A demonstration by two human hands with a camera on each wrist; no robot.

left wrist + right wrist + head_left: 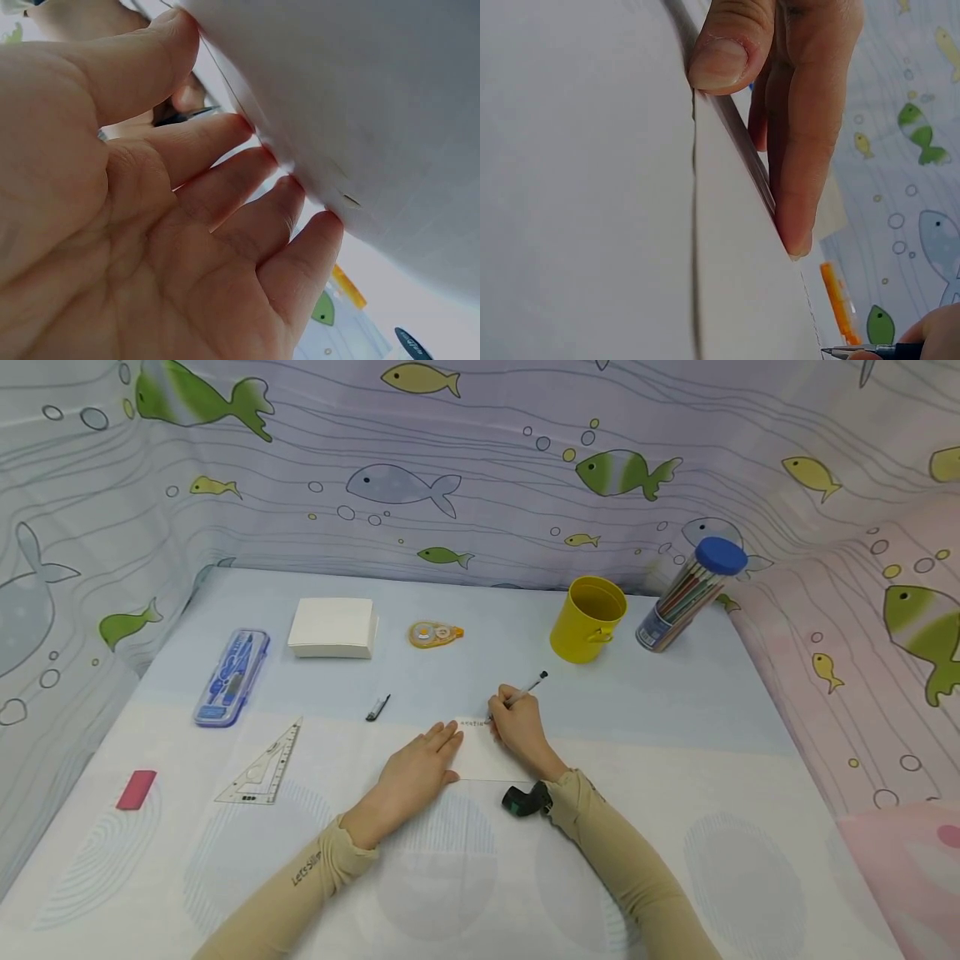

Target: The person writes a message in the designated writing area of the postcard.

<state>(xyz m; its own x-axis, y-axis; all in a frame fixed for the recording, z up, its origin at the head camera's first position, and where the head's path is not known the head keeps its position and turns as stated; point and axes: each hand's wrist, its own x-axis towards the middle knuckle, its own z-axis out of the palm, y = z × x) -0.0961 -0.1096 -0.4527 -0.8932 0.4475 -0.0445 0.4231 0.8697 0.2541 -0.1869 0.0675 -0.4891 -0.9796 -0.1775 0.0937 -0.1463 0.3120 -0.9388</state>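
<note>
A white sheet of paper [491, 762] lies on the table, with a short row of dark handwriting [472, 723] along its top edge. My left hand [422, 768] rests at the sheet's left side, fingers extended; in the left wrist view its fingertips [291, 196] touch the surface. Over the sheet's upper right, my right hand [520, 727] pinches a pen [534, 683], slim with a dark back end. In the right wrist view the pen's tip [832, 350] meets the paper [757, 277] at its far edge. Left of the sheet lies a pen cap [378, 707].
Behind stand a white paper block [332, 628], orange correction tape [435, 634], a yellow cup [587, 620] and a blue-lidded pencil tube [690, 597]. On the left lie a compass case [232, 678], a set square [262, 770] and a red eraser [137, 790]. A fish-print curtain [517, 485] encloses the table.
</note>
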